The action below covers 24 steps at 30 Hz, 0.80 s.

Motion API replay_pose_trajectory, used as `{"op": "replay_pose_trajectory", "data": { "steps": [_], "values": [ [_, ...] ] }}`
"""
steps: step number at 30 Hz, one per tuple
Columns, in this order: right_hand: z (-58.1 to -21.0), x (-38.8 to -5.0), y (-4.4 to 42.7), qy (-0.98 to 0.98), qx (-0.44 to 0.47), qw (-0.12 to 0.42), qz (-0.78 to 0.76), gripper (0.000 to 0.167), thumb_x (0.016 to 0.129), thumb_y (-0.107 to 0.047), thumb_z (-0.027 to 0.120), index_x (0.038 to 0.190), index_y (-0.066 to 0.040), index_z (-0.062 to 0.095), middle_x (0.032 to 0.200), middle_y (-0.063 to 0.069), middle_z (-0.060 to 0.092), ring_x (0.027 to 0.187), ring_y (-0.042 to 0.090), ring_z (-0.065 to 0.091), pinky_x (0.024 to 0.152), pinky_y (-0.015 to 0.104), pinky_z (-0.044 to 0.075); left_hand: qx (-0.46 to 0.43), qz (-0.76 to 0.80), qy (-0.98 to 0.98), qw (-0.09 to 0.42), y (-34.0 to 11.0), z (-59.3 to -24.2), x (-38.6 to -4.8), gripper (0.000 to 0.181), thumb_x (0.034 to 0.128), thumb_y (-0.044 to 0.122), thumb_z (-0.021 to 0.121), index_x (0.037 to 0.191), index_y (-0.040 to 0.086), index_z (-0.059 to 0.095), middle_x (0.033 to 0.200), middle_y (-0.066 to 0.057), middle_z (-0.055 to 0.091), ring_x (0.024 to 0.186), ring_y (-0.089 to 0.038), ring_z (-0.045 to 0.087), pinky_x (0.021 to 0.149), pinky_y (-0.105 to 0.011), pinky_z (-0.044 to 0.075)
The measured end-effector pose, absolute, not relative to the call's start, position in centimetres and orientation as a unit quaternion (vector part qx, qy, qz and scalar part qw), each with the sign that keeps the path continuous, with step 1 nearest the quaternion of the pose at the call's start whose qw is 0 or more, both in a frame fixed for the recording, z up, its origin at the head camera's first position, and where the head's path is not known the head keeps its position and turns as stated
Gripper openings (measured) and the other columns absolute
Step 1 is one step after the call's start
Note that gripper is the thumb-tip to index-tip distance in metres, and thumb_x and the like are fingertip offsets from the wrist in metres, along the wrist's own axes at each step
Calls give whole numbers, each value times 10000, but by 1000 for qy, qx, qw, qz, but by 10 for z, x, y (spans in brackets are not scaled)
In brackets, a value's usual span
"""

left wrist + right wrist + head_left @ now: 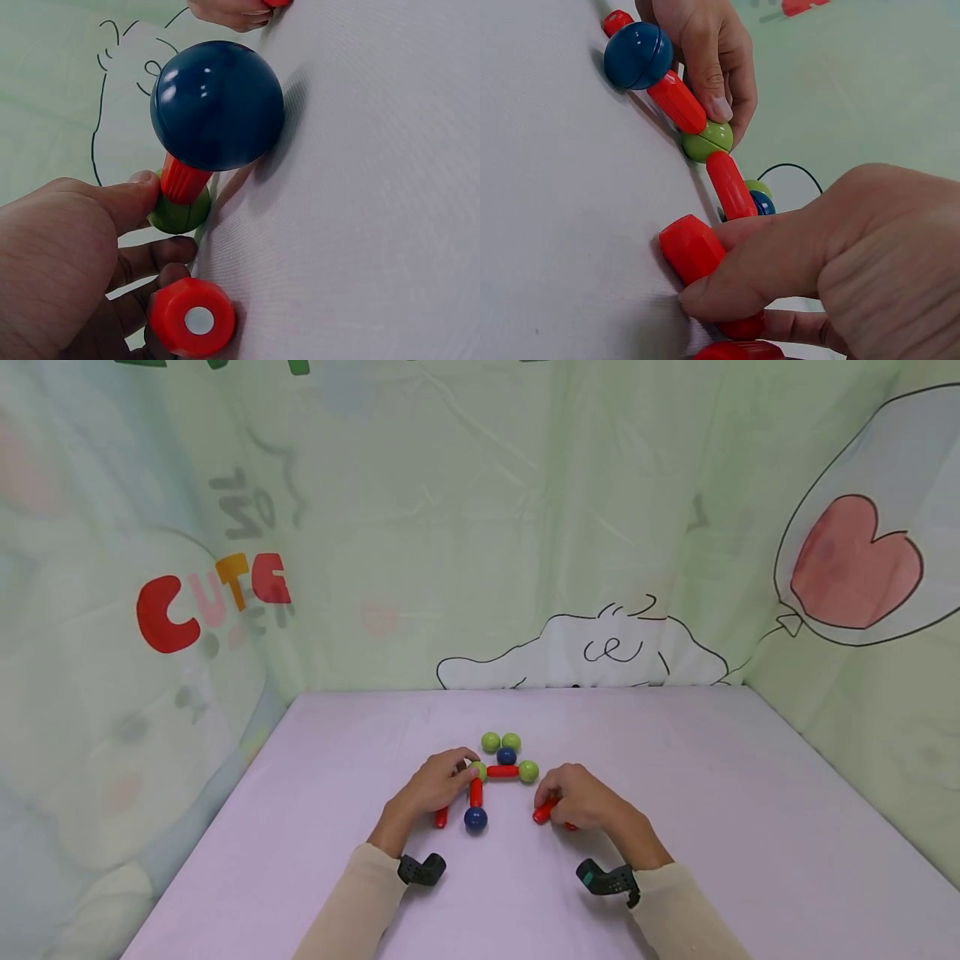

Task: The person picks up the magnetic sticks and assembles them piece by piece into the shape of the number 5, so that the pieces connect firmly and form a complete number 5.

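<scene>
My left hand [441, 781] pinches a green ball [180, 214] between thumb and fingers. From that ball one red rod [476, 793] runs toward me to a dark blue ball [476, 820]. Another red rod [502, 772] leads right to a second green ball [528, 771]. Beneath the left hand lies a loose red rod [191, 318], its pale round end showing. My right hand [583, 795] grips a red rod [692, 251] low over the table, its middle covered by the thumb. One more red rod [739, 351] lies beside the right hand, partly cut off.
Behind the joined pieces sit a smaller-looking blue ball [507, 756] and two green balls, one left [491, 742] and one right [512, 742]. The lilac table [675, 743] ends at a printed curtain [405, 543]. Each wrist wears a black camera band.
</scene>
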State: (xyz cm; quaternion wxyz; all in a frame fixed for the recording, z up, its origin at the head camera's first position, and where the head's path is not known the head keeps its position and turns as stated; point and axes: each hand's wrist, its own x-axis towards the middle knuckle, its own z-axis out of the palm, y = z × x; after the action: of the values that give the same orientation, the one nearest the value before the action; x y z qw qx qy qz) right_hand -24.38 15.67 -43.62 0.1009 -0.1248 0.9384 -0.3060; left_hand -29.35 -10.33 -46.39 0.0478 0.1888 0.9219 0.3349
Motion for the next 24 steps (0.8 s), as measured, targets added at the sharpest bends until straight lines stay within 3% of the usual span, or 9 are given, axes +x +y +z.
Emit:
{"op": "replay_pose_trajectory", "data": {
  "steps": [6, 15, 24],
  "values": [
    [-435, -244, 153, 942, -129, 87, -298, 235, 794, 55, 766, 879, -163, 746, 937, -3, 634, 936, 210, 538, 745, 344, 555, 188, 335, 922, 49, -103, -464, -294, 266, 1043, 327, 571, 1274, 215, 640, 1077, -14, 635, 946, -188, 568, 864, -408, 482],
    [-430, -240, 142, 932, -123, 73, -333, 185, 798, -64, 836, 915, -175, 746, 874, -18, 632, 840, 198, 549, 649, 317, 520, 179, 328, 926, 54, -103, -466, -296, 277, 1042, 335, 572, 1290, 226, 632, 1106, -14, 637, 964, -186, 569, 883, -409, 490],
    [-431, -237, 128, 920, -199, 91, -325, 159, 810, -84, 835, 898, -185, 750, 832, -71, 646, 834, 167, 568, 760, 331, 532, 175, 329, 926, 56, -102, -467, -296, 268, 1040, 335, 577, 1283, 237, 635, 1103, -8, 635, 971, -189, 567, 896, -416, 492]
  ]
}}
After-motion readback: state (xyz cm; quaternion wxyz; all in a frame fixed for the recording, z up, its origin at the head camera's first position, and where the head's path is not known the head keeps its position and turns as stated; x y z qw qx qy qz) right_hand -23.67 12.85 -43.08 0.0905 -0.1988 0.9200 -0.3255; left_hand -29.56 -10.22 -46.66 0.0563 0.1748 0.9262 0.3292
